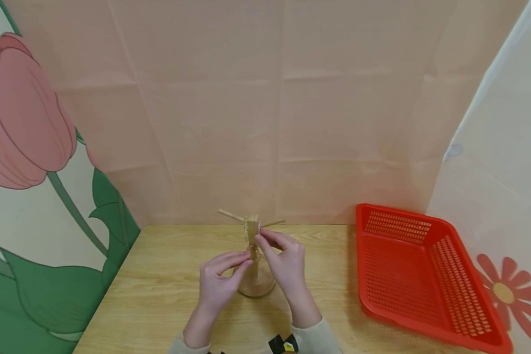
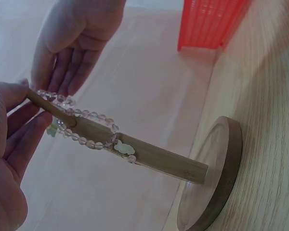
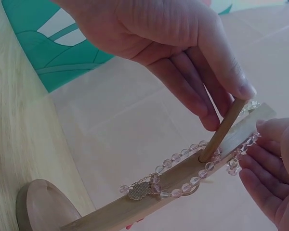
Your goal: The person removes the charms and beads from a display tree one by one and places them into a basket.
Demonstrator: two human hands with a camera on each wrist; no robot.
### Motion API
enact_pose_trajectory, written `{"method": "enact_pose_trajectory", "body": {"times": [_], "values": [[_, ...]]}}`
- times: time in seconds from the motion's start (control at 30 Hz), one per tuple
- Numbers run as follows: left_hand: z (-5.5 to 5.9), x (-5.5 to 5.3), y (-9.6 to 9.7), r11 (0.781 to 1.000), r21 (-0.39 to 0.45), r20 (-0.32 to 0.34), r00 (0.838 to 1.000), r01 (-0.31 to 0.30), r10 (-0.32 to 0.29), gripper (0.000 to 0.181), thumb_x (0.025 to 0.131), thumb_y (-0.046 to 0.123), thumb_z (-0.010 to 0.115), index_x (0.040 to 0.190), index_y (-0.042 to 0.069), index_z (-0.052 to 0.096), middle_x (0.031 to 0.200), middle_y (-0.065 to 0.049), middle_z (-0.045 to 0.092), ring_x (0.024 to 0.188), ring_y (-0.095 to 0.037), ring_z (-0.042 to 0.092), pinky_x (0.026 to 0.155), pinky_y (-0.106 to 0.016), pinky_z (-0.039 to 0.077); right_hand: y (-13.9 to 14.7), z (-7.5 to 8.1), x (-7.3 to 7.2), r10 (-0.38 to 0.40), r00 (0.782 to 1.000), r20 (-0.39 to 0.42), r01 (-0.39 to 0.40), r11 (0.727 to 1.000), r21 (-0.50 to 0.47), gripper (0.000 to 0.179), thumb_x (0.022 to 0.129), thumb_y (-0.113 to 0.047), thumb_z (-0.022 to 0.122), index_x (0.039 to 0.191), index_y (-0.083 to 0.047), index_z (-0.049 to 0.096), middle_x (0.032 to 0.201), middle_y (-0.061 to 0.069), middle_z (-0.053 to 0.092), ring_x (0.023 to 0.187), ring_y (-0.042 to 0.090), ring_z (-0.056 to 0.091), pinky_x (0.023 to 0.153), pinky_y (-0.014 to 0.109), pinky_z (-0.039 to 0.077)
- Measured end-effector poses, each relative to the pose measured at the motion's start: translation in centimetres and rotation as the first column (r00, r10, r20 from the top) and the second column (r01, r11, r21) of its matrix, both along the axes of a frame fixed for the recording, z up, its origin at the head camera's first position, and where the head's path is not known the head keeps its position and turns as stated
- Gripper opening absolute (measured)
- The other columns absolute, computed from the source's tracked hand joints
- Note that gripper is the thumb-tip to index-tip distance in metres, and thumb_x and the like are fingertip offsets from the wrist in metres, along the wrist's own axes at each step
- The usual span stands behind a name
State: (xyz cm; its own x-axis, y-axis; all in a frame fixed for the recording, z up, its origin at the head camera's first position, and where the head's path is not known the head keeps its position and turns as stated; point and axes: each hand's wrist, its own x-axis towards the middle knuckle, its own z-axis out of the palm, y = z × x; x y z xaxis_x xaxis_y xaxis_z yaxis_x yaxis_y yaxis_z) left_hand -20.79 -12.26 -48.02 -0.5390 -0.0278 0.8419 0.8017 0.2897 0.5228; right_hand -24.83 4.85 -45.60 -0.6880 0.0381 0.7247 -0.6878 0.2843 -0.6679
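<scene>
A wooden jewelry stand (image 1: 252,233) with a flat post, side pegs and a round base (image 2: 233,149) stands upright on the table. A clear-pink bead bracelet (image 3: 177,193) with a flat charm (image 2: 124,147) loops around its front peg (image 3: 225,127) and lies against the post. At that peg's end, my left hand (image 1: 223,278) pinches the tip between thumb and fingers. Higher up, beside the post's right side, the thumb and forefinger of my right hand (image 1: 287,260) pinch a string of pink beads (image 3: 248,142). Pale beads (image 1: 246,228) also hang along the post's left side.
A red plastic basket (image 1: 449,339) sits on the wood-grain table (image 1: 159,280) to the right. Behind the table hangs a creased beige cloth (image 1: 212,123). Flower-printed panels flank both sides, with a pink tulip (image 1: 31,108) on the left.
</scene>
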Motion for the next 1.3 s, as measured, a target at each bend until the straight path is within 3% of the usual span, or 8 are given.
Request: {"method": "enact_pose_trajectory", "body": {"times": [0.3, 0.93, 1.3], "values": [[-0.3, -0.3, -0.1, 1.000, -0.005, -0.023, 1.000, 0.017, -0.018, 0.018, 0.083, -0.013, 0.086, 0.098, -0.005, 0.082, 0.099, -0.015, 0.081, 0.087, -0.032, 0.080, 0.086, -0.027, 0.066, 0.0, 0.0, -0.6, 0.014, 1.000, -0.015, -0.014, 1.000, -0.016, 0.009, 0.093, -0.010, 0.086, 0.101, -0.007, 0.085, 0.101, 0.001, 0.082, 0.085, 0.016, 0.078, 0.074, 0.028, 0.068], [-0.3, -0.3, -0.1, 1.000, -0.013, -0.018, 1.000, 0.005, -0.005, 0.019, 0.083, -0.013, 0.086, 0.099, -0.004, 0.082, 0.100, -0.015, 0.081, 0.087, -0.031, 0.080, 0.088, -0.027, 0.065, 0.2, 0.3, -0.3, -0.006, 1.000, -0.006, 0.006, 1.000, -0.021, 0.006, 0.093, -0.010, 0.086, 0.098, -0.008, 0.085, 0.095, 0.000, 0.082, 0.082, 0.015, 0.078, 0.072, 0.031, 0.068], [-0.3, -0.2, 0.0, 1.000, -0.008, -0.011, 1.000, 0.009, -0.009, 0.019, 0.083, -0.012, 0.086, 0.100, -0.003, 0.082, 0.100, -0.014, 0.081, 0.087, -0.031, 0.080, 0.086, -0.027, 0.066, 0.7, 1.1, 0.2, -0.018, 1.000, -0.012, 0.018, 0.999, -0.042, 0.005, 0.094, -0.010, 0.085, 0.099, -0.009, 0.085, 0.096, -0.002, 0.082, 0.082, 0.014, 0.078, 0.074, 0.023, 0.066]]}}
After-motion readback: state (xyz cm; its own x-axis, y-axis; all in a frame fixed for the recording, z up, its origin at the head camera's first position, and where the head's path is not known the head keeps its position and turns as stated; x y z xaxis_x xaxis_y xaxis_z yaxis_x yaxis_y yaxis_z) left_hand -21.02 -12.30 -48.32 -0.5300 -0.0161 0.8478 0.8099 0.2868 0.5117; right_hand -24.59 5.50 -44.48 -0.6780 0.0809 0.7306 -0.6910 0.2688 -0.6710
